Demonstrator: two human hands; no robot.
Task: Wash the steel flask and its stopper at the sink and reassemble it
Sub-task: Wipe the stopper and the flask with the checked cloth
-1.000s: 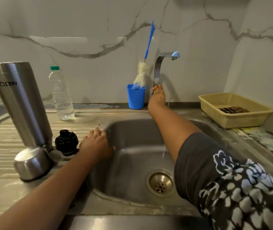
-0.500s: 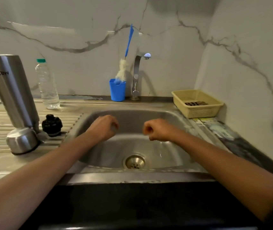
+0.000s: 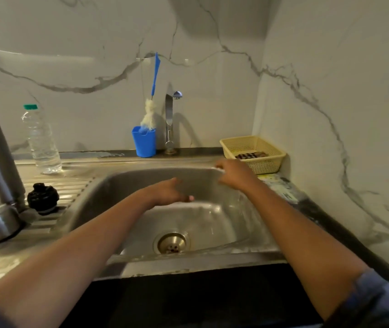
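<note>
Both bare forearms reach forward over the front rim of the rectangular stainless-steel sink point(image 3: 165, 262). The left forearm point(image 3: 82, 245) crosses the sink's near left corner. The left hand point(image 3: 167, 191) hangs above the middle of the sink, back upward, fingers loosely bent and pointing right, holding nothing. The right forearm point(image 3: 295, 221) runs along the sink's right side. The right hand point(image 3: 233, 174) is at the sink's far right corner, knuckles up and fingers bent downward, too blurred to read its grip. A dark sleeve point(image 3: 378, 299) covers the right upper arm.

Bare forearms point(image 3: 89, 252); R sleeve point(image 3: 378, 301) short, dk blue-grey.
</note>
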